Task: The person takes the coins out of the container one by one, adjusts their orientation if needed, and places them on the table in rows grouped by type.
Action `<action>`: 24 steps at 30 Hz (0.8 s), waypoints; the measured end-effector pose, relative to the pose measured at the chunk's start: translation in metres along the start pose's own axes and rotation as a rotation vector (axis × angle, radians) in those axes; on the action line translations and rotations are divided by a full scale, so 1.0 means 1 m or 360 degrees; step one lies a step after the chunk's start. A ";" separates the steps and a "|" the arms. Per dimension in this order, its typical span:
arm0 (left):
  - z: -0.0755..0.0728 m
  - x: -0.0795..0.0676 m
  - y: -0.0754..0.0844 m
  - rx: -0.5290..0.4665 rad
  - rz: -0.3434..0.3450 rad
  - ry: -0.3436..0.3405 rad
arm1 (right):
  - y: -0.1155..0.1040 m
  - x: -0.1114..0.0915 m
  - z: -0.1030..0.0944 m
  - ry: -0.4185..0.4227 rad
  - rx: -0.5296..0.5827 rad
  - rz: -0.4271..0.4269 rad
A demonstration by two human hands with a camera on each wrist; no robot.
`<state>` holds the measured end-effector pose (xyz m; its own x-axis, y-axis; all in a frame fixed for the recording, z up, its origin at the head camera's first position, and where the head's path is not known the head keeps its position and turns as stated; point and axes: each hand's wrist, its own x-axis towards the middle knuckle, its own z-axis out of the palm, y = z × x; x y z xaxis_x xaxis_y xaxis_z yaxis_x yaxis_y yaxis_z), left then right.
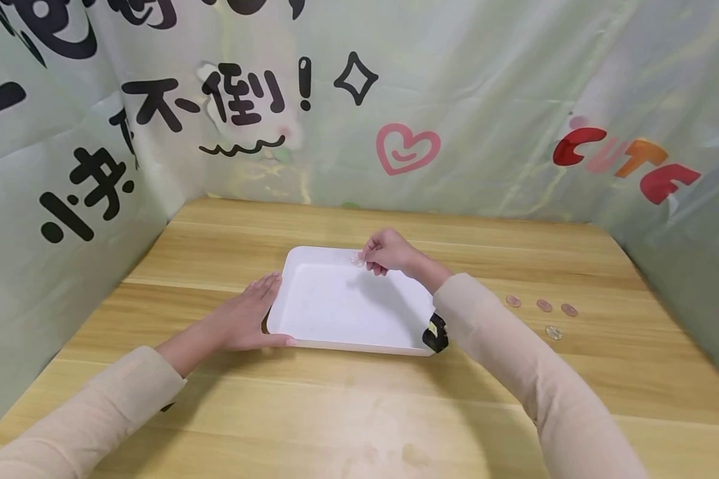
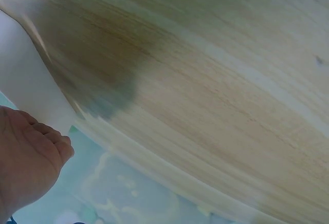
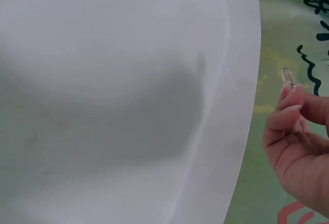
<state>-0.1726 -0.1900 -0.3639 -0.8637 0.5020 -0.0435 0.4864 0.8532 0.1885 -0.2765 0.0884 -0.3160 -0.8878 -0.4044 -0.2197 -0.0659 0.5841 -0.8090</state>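
A white rectangular tray (image 1: pixel 347 306) lies on the wooden table. My left hand (image 1: pixel 248 316) is against its left side, with fingers straight along the side and the thumb at the near left corner. In the left wrist view, part of that hand (image 2: pixel 31 157) shows beside the tray's white wall (image 2: pixel 31 64). Above the tray's far edge, my right hand (image 1: pixel 389 253) pinches a small clear round piece (image 1: pixel 357 259) between thumb and fingertips. The right wrist view shows this clear piece (image 3: pixel 288 76) edge-on, sticking out past the fingertips; its exact kind cannot be told.
Right of the tray, three pinkish translucent round pieces (image 1: pixel 544 305) lie in a row on the table (image 1: pixel 359 412). A clear round piece (image 1: pixel 554 332) is just in front of them. Printed cloth walls (image 1: pixel 479 146) enclose the table's back and sides.
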 end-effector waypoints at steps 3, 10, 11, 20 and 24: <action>0.000 0.000 0.000 0.0004 0.0003 0.0000 | 0.003 -0.009 0.000 0.0003 0.0035 0.0058; 0.000 0.000 -0.001 0.0008 0.0006 -0.0002 | 0.016 -0.028 -0.004 0.0044 0.0157 0.0141; 0.000 0.000 -0.001 0.0005 0.0006 -0.0001 | 0.018 -0.031 -0.006 0.0045 0.0171 0.0143; -0.001 0.000 -0.001 -0.0004 0.0003 -0.0004 | 0.045 -0.056 -0.023 0.0039 0.0312 0.0127; -0.001 0.000 0.000 0.0011 0.0009 0.0009 | 0.057 -0.065 -0.032 0.0042 0.0352 0.0122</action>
<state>-0.1732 -0.1900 -0.3631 -0.8616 0.5062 -0.0369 0.4922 0.8512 0.1822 -0.2371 0.1704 -0.3302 -0.8981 -0.3447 -0.2733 0.1010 0.4431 -0.8907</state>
